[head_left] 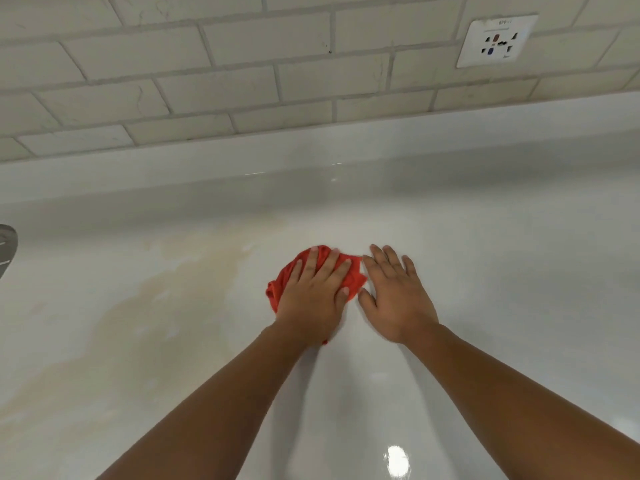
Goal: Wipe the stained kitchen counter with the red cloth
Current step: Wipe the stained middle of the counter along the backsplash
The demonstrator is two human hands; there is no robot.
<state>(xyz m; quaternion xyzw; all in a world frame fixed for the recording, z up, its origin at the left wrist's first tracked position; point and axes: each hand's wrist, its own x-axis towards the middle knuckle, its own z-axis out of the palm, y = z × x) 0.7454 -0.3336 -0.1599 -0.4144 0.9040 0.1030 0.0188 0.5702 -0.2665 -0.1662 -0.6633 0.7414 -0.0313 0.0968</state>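
The red cloth (355,277) lies bunched on the glossy white kitchen counter (502,271), near its middle. My left hand (313,292) presses flat on top of the cloth with straight fingers and covers most of it. Just to the right, my right hand (394,292) rests flat on the bare counter, its index finger touching the cloth's right edge. A pale brownish stain (166,296) spreads over the counter to the left of the cloth, running from the middle down toward the near left.
A tiled backsplash (242,81) rises behind the counter, with a white wall socket (497,41) at the upper right. A grey metal object (7,251) pokes in at the left edge.
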